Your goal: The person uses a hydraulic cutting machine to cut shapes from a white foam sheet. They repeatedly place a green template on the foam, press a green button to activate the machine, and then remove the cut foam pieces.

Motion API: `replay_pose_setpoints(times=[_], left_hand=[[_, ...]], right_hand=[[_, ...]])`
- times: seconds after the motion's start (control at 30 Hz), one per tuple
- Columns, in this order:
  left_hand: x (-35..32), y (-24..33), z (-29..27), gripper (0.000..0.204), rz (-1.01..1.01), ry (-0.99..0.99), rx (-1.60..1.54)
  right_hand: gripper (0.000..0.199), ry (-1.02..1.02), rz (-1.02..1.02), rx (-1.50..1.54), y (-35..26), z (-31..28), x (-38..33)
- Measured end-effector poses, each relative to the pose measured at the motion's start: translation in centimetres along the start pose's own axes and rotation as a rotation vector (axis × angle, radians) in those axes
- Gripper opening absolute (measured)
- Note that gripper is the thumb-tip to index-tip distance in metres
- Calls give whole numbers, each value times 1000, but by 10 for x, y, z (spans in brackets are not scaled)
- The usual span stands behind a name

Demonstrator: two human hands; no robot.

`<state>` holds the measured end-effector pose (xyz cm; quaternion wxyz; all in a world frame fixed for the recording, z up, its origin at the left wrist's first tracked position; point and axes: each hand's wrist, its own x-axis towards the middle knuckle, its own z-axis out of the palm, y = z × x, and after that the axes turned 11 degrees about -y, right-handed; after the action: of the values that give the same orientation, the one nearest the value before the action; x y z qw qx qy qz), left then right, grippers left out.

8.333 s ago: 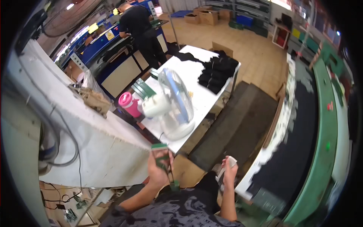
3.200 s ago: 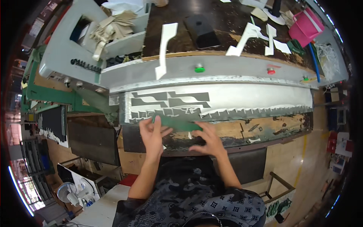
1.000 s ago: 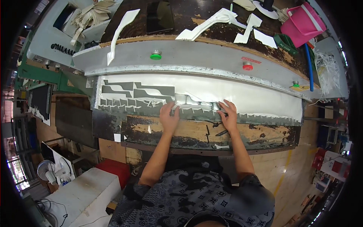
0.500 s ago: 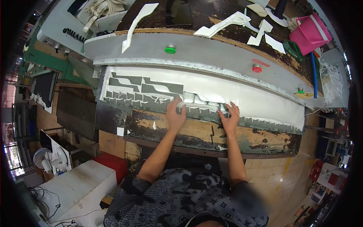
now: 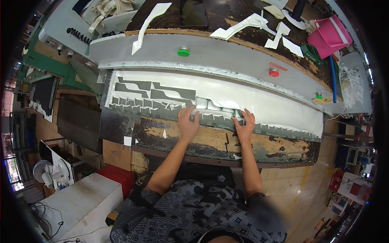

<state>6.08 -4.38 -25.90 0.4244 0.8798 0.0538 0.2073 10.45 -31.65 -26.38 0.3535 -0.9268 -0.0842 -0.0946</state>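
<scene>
A long, narrow metal-edged cutting die [image 5: 214, 107] lies on the white sheet material [image 5: 259, 101], between my two hands. My left hand [image 5: 189, 123] grips its left end, thumb and fingers curled round it. At the other end my right hand [image 5: 245, 126] holds it, thumb on the near side and fingers on the far side. Left of the die, dark shaped cutouts [image 5: 173, 94] show in the sheet where the bed is bare. A jagged strip of white scraps [image 5: 135, 103] runs along the sheet's near edge.
A grey machine beam [image 5: 227, 54] crosses behind the sheet, with a green button [image 5: 183, 51] and a red button [image 5: 274, 72]. White cut pieces [image 5: 239, 27] and a pink bucket [image 5: 330, 36] sit on the dark shelf above. A worn wooden board [image 5: 194, 139] lies in front.
</scene>
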Motion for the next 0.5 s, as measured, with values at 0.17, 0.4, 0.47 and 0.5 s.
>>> replay_pose_setpoints(times=[0.17, 0.4, 0.47, 0.5], left_hand=[[-2, -3, 2, 31, -83, 51, -133], [1, 0, -1, 29, -11, -10, 3], [1, -1, -1, 29, -11, -10, -3], [2, 0, -1, 29, -14, -11, -11]], right_hand=[[48, -19, -44, 24, 5, -3, -1], [46, -26, -29, 2, 4, 0, -3], [46, -21, -38, -8, 5, -1, -2], [46, -18, -40, -12, 4, -1, -3]])
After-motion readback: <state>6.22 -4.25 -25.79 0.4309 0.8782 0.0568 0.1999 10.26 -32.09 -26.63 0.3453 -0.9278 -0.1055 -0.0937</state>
